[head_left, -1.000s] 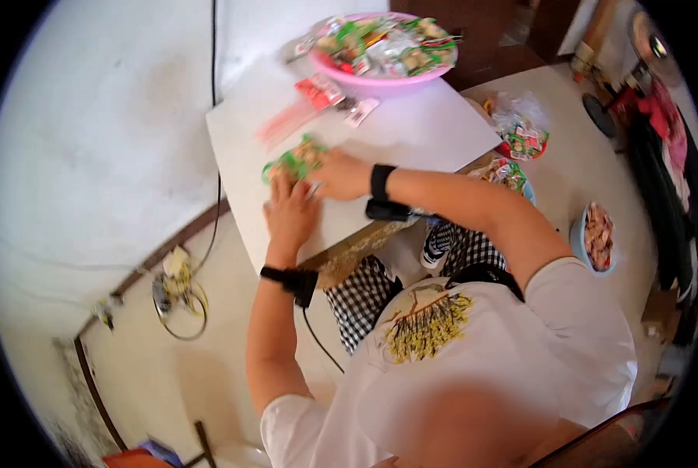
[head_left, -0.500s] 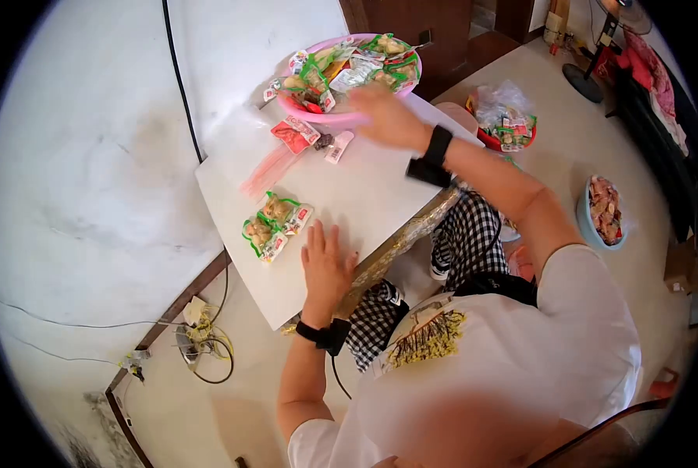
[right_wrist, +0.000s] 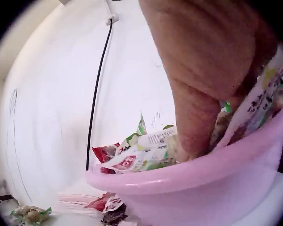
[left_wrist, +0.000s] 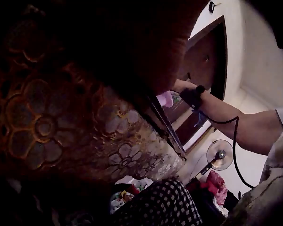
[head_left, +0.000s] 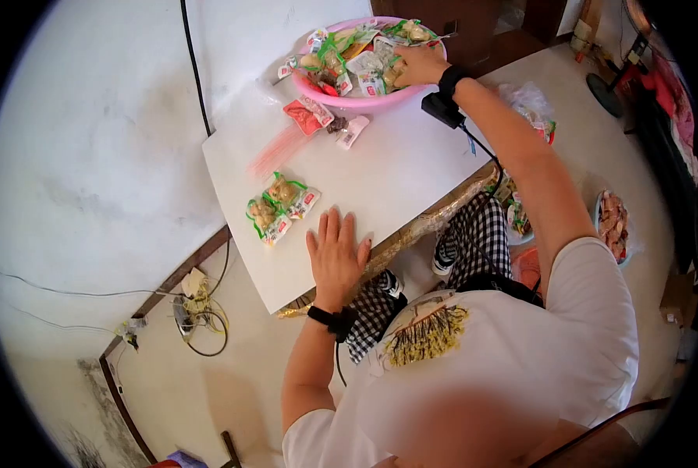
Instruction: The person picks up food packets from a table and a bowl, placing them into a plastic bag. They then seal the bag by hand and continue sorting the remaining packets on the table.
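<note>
My right hand (head_left: 420, 64) reaches into a pink plastic basin (head_left: 376, 102) heaped with small sealed food packets (head_left: 333, 62). In the right wrist view the thumb (right_wrist: 195, 127) points down among the packets behind the basin's rim; the other fingers are mostly hidden, and I cannot tell whether they grip one. Palm down, my left hand (head_left: 337, 261) rests on the white tabletop (head_left: 396, 171) near its front edge, fingers straight. Beyond its fingertips lie two clear, green-edged packets (head_left: 261, 214) side by side, with tan food inside.
Between basin and packets lie a red packet (head_left: 305, 115), a small dark packet (head_left: 336, 125) and a fan of thin pinkish strips (head_left: 278, 152). On the floor to the right are a blue tub of brownish pieces (head_left: 612, 226) and bagged packets (head_left: 530, 105). A fan (left_wrist: 220, 155) stands beyond.
My right hand has left the two packets beside the left hand and moved across into the basin. The left hand has drawn back from those packets and now lies flat on the table.
</note>
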{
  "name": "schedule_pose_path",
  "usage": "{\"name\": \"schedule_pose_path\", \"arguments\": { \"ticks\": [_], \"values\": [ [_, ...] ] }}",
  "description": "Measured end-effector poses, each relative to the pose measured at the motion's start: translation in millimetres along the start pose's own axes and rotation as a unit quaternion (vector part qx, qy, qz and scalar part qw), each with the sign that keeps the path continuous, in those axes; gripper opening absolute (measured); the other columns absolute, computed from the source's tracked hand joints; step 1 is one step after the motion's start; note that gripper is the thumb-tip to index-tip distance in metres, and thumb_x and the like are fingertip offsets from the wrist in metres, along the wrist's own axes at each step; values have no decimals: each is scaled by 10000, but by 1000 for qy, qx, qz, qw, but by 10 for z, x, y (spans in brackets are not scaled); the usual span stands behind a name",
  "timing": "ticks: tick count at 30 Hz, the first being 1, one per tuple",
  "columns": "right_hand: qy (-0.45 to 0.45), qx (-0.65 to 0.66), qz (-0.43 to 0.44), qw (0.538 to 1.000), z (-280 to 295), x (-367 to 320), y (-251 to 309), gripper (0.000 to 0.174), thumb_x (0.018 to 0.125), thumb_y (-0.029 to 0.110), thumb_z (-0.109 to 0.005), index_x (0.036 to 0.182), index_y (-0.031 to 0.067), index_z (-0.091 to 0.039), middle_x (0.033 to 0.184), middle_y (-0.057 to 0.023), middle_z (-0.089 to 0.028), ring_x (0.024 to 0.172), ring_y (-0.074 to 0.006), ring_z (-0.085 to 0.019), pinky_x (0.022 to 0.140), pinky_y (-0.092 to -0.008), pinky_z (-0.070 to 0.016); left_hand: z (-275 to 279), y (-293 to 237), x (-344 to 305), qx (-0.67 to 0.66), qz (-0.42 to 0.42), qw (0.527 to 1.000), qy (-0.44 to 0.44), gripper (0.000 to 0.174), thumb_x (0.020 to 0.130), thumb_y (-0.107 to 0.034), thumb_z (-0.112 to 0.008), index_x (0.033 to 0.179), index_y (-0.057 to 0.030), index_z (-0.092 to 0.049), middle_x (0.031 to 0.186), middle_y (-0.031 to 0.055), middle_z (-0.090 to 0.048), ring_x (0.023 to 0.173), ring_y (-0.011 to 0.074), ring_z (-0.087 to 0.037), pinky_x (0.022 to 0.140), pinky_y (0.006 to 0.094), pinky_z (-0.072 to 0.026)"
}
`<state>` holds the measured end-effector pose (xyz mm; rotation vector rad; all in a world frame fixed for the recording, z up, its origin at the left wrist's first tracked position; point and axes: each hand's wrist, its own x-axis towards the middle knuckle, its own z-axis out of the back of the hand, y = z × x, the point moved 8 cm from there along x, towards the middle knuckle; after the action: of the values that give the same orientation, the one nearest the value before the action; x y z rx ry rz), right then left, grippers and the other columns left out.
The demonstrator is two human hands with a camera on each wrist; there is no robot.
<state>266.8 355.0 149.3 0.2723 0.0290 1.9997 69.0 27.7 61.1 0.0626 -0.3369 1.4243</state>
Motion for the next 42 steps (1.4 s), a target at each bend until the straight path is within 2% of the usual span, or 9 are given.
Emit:
{"name": "schedule_pose_path", "arguments": {
  "ticks": [6,13,15,17,20,23,29,34,42],
  "values": [
    [-155,227,87,957,293,-102,64,658,663,106,-714,1284,112,-495,1109,-167,-635,1058,-338,-600,876,-374,-480,-6,35,-1,-6,8,1000,-1,520,888,-382,-554,1301,-66,-515,1429,184,-417,1338,351,-363,1052,564,-273],
    [-205,355,189,892,712,-351,586,708,695,90,-754,1339,117,-460,1140,-140,-619,1098,-261,-580,898,-334,-483,21,70,12,-33,15,999,-23,500,882,-390,-564,1277,-86,-535,1417,179,-432,1322,347,-381,1044,566,-282],
    [-80,439,159,881,697,-403,929,727,679,90,-795,1325,110,-462,1142,-176,-611,1084,-264,-588,876,-332,-490,48,87,-12,-43,27,998,-26,494,874,-396,-571,1264,-95,-539,1413,168,-436,1320,340,-382,1035,570,-288],
    [-85,473,198,854,735,-533,1363,519,852,101,-628,1329,105,-424,1055,-76,-621,940,-148,-603,801,-263,-502,57,102,-9,-49,22,998,-37,493,872,-397,-574,1260,-95,-539,1408,163,-439,1319,335,-380,1032,571,-291],
    [-30,415,249,874,282,-348,1688,652,688,109,-782,1275,93,-500,1107,-138,-631,1014,-220,-609,841,-316,-492,3,131,-27,-43,28,998,-44,490,869,-406,-578,1252,-103,-543,1396,155,-447,1314,326,-382,1037,561,-288],
    [5,307,342,888,69,-407,2123,559,727,80,-710,1256,110,-531,1140,-70,-594,1026,-169,-589,880,-306,-477,-2,141,-22,-47,28,997,-49,488,870,-413,-575,1248,-106,-548,1394,152,-450,1311,321,-386,1037,554,-286],
    [303,235,266,885,-800,-135,2432,545,716,106,-702,1242,110,-560,1073,-85,-630,973,-192,-603,839,-317,-485,18,154,-18,-53,31,997,-49,485,872,-417,-572,1237,-98,-558,1388,154,-459,1304,322,-396,1034,552,-290],
    [204,229,242,920,-1362,15,2445,634,712,121,-730,1287,-8,-495,1197,-193,-592,1102,-267,-584,883,-364,-492,26,168,-13,-50,39,997,-45,480,867,-411,-580,1226,-93,-564,1381,158,-467,1296,327,-407,1025,557,-302],
    [-7,192,331,924,-386,-846,2091,488,761,199,-704,1200,33,-570,1193,-177,-554,1161,-331,-497,999,-408,-406,32,89,30,-42,27,998,-30,498,846,-385,-607,1244,-91,-555,1391,173,-460,1306,339,-406,1027,566,-299]
  ]
}}
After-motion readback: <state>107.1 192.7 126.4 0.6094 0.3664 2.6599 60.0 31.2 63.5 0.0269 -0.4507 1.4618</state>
